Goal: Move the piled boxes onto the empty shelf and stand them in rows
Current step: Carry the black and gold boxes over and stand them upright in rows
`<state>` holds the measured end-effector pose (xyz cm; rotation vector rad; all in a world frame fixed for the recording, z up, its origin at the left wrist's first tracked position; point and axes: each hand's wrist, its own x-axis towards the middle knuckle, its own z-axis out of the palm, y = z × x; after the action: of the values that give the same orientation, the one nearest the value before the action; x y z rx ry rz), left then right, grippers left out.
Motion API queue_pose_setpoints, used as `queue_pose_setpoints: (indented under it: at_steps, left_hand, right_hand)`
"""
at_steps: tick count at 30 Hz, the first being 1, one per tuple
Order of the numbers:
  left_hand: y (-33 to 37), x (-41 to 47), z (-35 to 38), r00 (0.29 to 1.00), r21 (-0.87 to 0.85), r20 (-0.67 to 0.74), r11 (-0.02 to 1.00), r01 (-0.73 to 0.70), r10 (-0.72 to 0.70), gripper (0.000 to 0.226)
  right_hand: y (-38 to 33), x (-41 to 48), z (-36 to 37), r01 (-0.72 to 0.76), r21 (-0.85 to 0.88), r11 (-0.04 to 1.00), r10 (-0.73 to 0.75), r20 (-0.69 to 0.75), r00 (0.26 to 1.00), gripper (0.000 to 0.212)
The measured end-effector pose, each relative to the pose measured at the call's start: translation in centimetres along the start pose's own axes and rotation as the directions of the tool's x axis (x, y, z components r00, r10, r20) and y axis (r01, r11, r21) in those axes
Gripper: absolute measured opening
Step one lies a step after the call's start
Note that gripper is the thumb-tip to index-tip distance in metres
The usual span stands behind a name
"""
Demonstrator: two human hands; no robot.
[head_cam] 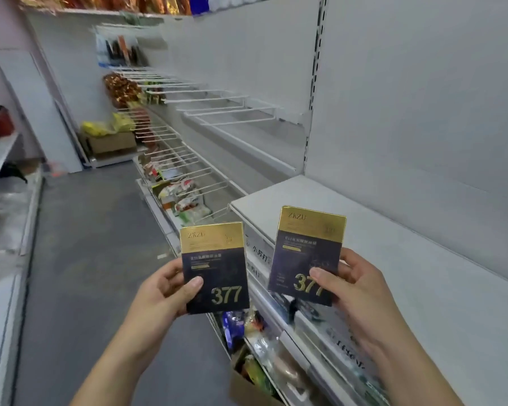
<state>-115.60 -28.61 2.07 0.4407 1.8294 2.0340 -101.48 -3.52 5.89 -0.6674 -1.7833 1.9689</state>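
Observation:
Each hand holds one flat box, dark navy with a gold top band and "377" in gold. My left hand (162,291) grips the left box (217,265) by its lower left edge, thumb on the front. My right hand (352,285) grips the right box (305,253) by its lower right corner, thumb over the "377". Both boxes are upright and face me, held in the air in front of the white shelf (393,259). The right box overlaps the shelf's front edge in view. No pile of boxes is visible.
Wire-divider shelves (188,159) with snack packets run along the left of the shelving. A lower shelf (276,347) under my hands holds packaged goods and a cardboard box. The grey aisle floor (94,259) lies left, with another shelf unit (3,200) beyond it.

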Motion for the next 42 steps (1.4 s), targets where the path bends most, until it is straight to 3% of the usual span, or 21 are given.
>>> queue_pose_setpoints:
  at_steps: [3, 7, 13, 17, 20, 22, 25, 31, 34, 38, 42]
  left_hand:
    - [0.5, 4.8, -0.5, 0.999, -0.009, 0.017, 0.999, -0.031, 0.031, 0.048]
    - [1.2, 10.9, -0.3, 0.995, -0.023, 0.101, 1.000, -0.018, 0.020, 0.064]
    - [1.3, 22.8, -0.8, 0.965, -0.038, 0.262, 0.999, 0.009, 0.001, 0.053]
    - [1.1, 31.2, -1.3, 0.897, -0.041, 0.441, 0.999, 0.011, 0.008, 0.100]
    - [1.0, 36.5, -1.5, 0.835, -0.040, 0.550, 0.998, 0.054, -0.023, 0.103]
    - [1.0, 39.2, -1.3, 0.789, -0.041, 0.613, 0.997, 0.069, -0.030, 0.093]
    - [1.0, 41.9, -0.4, 0.726, -0.008, 0.685, 0.995, 0.101, -0.068, 0.071]
    - [0.9, 43.6, 2.0, 0.619, 0.048, 0.778, 0.993, 0.106, -0.104, 0.083]
    - [0.8, 44.5, 2.0, 0.579, 0.046, 0.807, 0.990, 0.130, -0.114, 0.070]
    - [0.9, 45.3, 2.1, 0.541, 0.068, 0.833, 0.993, 0.101, -0.113, 0.098]
    - [0.8, 45.3, 2.7, 0.549, 0.063, 0.826, 0.989, 0.132, -0.126, 0.058]
  right_hand:
    - [-0.7, 3.5, 0.6, 0.010, 0.005, 1.000, -0.010, -0.036, 0.999, 0.035]
    - [-1.0, 7.3, 1.5, 0.023, 0.030, 0.999, -0.020, -0.119, 0.993, 0.033]
    - [-0.4, 13.1, 4.1, 0.040, 0.010, 0.999, -0.036, -0.298, 0.954, 0.033]
    - [-0.7, 17.0, 6.2, 0.066, -0.041, 0.997, -0.077, -0.455, 0.887, 0.033]
    - [-1.3, 19.7, 7.6, 0.035, -0.053, 0.998, -0.059, -0.552, 0.832, 0.033]
    - [-2.0, 21.3, 8.0, 0.022, -0.076, 0.997, -0.063, -0.584, 0.809, 0.034]
    - [-2.3, 23.8, 7.5, -0.015, -0.116, 0.993, -0.062, -0.630, 0.774, 0.034]
    - [-1.7, 29.1, 5.4, -0.086, -0.136, 0.987, -0.029, -0.675, 0.737, 0.028]
    - [-1.5, 31.1, 5.1, -0.098, -0.167, 0.981, -0.045, -0.689, 0.724, 0.029]
    - [-1.0, 32.1, 4.6, -0.121, -0.186, 0.975, -0.044, -0.697, 0.716, 0.031]
    - [-0.4, 32.3, 4.1, -0.127, -0.209, 0.970, -0.064, -0.717, 0.694, 0.035]
